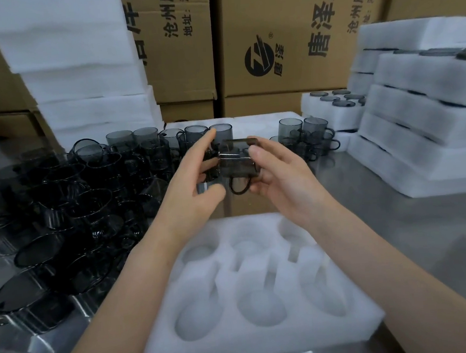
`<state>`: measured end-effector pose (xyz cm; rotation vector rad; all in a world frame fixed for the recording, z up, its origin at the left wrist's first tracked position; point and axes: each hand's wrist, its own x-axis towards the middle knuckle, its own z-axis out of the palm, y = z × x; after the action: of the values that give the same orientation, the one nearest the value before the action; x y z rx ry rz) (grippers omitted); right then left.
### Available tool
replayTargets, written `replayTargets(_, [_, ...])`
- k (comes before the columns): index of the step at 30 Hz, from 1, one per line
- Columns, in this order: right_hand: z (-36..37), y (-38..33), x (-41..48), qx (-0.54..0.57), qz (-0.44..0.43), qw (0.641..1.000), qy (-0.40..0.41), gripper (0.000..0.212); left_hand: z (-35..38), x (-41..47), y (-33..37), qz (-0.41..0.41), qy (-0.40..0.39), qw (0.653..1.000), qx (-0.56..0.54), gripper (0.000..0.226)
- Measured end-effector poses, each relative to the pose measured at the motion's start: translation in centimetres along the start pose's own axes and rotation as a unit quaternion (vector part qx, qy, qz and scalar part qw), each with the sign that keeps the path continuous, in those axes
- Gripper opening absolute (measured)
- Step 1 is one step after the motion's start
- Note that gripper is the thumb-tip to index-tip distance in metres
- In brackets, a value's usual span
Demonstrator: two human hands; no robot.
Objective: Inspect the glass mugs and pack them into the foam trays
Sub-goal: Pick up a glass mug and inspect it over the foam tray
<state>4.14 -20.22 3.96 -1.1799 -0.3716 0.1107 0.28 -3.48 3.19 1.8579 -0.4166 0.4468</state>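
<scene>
A smoky grey glass mug [237, 163] is held sideways at chest height above the table, its handle pointing down. My right hand [274, 173] grips it from the right, fingers over the top and thumb in front. My left hand [196, 179] is at its left end, fingers spread around the mug's mouth. Below them lies a white foam tray [219, 341] with several round pockets, all without mugs. A dense crowd of grey mugs [69, 206] covers the table to the left, and a smaller group [306, 137] stands behind my right hand.
Stacks of white foam trays [418, 139] rise at the right, one open tray [335, 109] showing packed mugs. A tall foam stack [78, 71] leans at the back left. Printed cardboard boxes [272, 48] wall off the rear. The table [397, 219] is steel.
</scene>
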Motion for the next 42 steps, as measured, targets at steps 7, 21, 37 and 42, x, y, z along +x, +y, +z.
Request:
replayTargets(7, [0.6,0.6,-0.4,-0.151,-0.052,0.987,0.019,0.045,0.3,0.1,0.2,0.020,-0.007,0.997,0.078,0.085])
replayTargets(21, [1.1,0.3,-0.6,-0.174,-0.064,0.981,0.061,0.033,0.2,0.0,0.6,0.048,-0.052,0.988,0.140,0.090])
replayTargets(37, [1.0,0.0,-1.0,-0.062,0.001,0.994,-0.088,0.042,-0.2,0.4,-0.7,-0.014,0.016,0.993,0.114,0.081])
replayTargets(42, [1.3,0.5,-1.2,-0.254,-0.067,0.965,-0.021,0.045,-0.1,0.3,-0.7,0.025,0.006,0.985,0.173,0.082])
